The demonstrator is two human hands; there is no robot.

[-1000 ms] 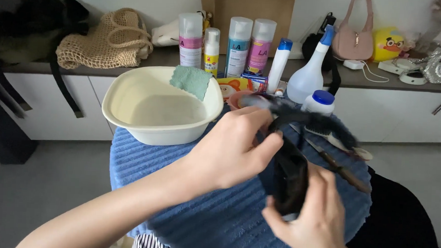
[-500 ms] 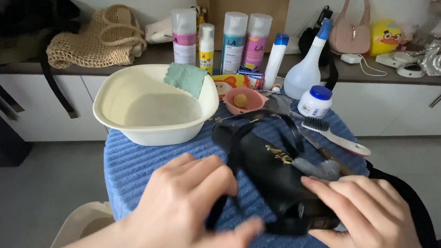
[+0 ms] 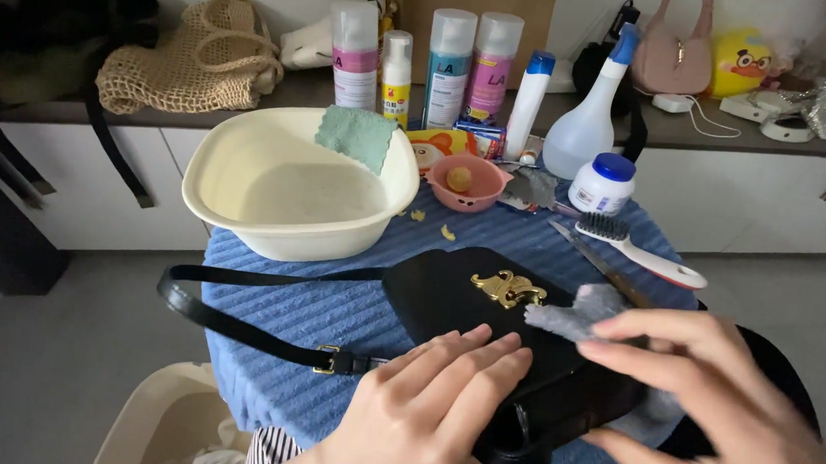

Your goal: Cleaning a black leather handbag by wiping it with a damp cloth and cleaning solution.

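Bag: black handbag (image 3: 510, 348) lay flat on blue ribbed cloth (image 3: 335, 312), lower centre-right of frame, gold clasp (image 3: 509, 288) facing up; prob. laid so the flap surface was reachable.
Strap: 1 black strap (image 3: 233, 322) trailed off to lower left, over cloth edge, buckle near L hand.
L hand: left hand (image 3: 433, 400) pressed flat on bag front, fingers stretched out together, not curled round anything; looked like it pinned the bag.
R hand: right hand (image 3: 703, 402) at bag's right end, fingers spread and extended over grey rag (image 3: 577, 313); whether the rag was pinched, can't tell.
Basin: 1 cream basin (image 3: 248, 174) upper left-centre, 1 green cloth (image 3: 357, 135) draped on rim.
Small bowl: 1 pink bowl (image 3: 466, 183) w/ yellow ball inside, centre.
Brush: 1 white brush (image 3: 640, 251) right of centre, bristles up.
Jar: 1 white jar (image 3: 603, 183), blue lid.
Bottles: 5 upright at top centre, incl. 3 spray cans (image 3: 450, 67); 1 trigger sprayer (image 3: 590, 119), kept within reach behind the cloth.
Shelf bags: 1 woven bag (image 3: 193, 65) upper left, 1 pink bag (image 3: 676, 53) upper right.
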